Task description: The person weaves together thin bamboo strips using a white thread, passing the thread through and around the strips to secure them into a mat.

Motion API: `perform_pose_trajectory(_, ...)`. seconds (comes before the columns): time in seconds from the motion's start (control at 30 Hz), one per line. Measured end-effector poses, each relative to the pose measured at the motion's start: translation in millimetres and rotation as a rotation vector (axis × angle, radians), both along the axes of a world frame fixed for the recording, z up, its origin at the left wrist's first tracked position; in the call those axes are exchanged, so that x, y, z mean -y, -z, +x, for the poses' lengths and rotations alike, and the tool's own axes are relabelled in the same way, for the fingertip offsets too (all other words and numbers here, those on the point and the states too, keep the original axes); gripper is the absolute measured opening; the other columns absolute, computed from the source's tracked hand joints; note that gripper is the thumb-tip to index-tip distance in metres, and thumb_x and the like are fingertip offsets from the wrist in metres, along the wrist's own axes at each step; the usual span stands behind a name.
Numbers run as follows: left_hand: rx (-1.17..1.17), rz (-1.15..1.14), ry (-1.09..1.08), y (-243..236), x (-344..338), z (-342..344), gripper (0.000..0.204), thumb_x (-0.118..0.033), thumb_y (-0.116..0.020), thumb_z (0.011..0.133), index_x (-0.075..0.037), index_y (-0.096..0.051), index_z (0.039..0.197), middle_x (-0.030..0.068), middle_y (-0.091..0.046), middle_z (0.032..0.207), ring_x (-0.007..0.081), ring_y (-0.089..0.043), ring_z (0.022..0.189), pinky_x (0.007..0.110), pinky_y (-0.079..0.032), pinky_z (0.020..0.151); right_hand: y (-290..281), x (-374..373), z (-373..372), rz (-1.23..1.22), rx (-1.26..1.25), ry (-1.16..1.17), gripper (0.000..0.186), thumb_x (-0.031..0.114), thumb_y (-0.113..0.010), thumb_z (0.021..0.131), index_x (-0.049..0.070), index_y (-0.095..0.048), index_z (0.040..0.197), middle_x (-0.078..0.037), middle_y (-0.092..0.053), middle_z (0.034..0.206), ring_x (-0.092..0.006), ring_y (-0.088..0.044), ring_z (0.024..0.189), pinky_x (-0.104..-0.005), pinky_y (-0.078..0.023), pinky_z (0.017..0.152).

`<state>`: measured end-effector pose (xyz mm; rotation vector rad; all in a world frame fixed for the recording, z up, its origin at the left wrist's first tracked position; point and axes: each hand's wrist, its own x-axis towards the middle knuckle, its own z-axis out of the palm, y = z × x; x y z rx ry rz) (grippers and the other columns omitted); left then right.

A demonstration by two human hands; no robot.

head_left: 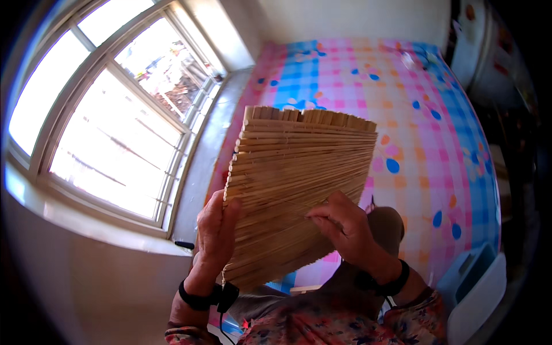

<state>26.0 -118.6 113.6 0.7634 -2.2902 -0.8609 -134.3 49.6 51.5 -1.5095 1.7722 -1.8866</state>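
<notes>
A panel of thin straw-coloured stalks [293,167], laid side by side, is held up tilted in front of me. Its top edge shows a row of cut ends or short pieces, and small pale stalk ends line the left edge. My left hand [217,233] is closed round that left edge, thumb on the near face. Over the lower right part of the panel, my right hand [345,227] has its thumb and forefinger pinched together close to the stalks. A faint thin line runs near those fingertips; what they hold is too small to make out.
Under and beyond the panel spreads a pink, blue and orange checked sheet [356,95]. A barred window [121,121] with a grey sill [215,132] is at the left. A pale blue bin [468,276] stands at the lower right. Both wrists wear black bands.
</notes>
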Motion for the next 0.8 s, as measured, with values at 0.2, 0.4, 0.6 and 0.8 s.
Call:
perform_pose_trajectory(0.2,-0.285,0.219,-0.174,-15,-16,75,0.023,-0.018,-0.052,0.098,0.001,-0.058,0.109,0.0034,-0.061,0.085,0.0075,-0.051,0.080,0.025,-0.045,0.073,-35,43,50,-0.080,-0.193,-0.219,0.012,0.000,-0.062,0.084,0.003,-0.065,0.095,-0.011,-0.055,0.076,-0.0260,-0.054,0.070,-0.0335,-0.042,0.061)
perform_pose_trajectory(0.4,-0.341,0.245,-0.231,8,-26,128,0.026,-0.022,-0.052,0.099,0.001,-0.058,0.109,0.0026,-0.061,0.087,0.0079,-0.051,0.081,0.024,-0.044,0.074,-51,76,106,-0.098,-0.266,-0.362,0.017,0.001,-0.063,0.084,0.002,-0.065,0.100,-0.014,-0.058,0.080,-0.0280,-0.057,0.071,-0.0350,-0.045,0.063)
perform_pose_trajectory(0.6,-0.473,0.273,-0.280,32,-9,154,0.026,-0.023,-0.051,0.099,0.000,-0.060,0.109,0.0028,-0.061,0.084,0.0076,-0.051,0.079,0.024,-0.044,0.072,-39,105,137,-0.140,-0.377,-0.368,0.022,0.002,-0.067,0.080,0.003,-0.066,0.101,-0.013,-0.059,0.083,-0.0305,-0.061,0.072,-0.0384,-0.050,0.061)
perform_pose_trajectory(0.8,-0.469,0.271,-0.297,37,-2,155,0.026,-0.022,-0.052,0.098,0.000,-0.060,0.109,0.0044,-0.061,0.081,0.0088,-0.051,0.076,0.025,-0.044,0.070,-43,118,141,-0.095,-0.345,-0.429,0.023,0.000,-0.064,0.083,0.003,-0.065,0.105,-0.014,-0.057,0.084,-0.0314,-0.059,0.076,-0.0377,-0.048,0.066)
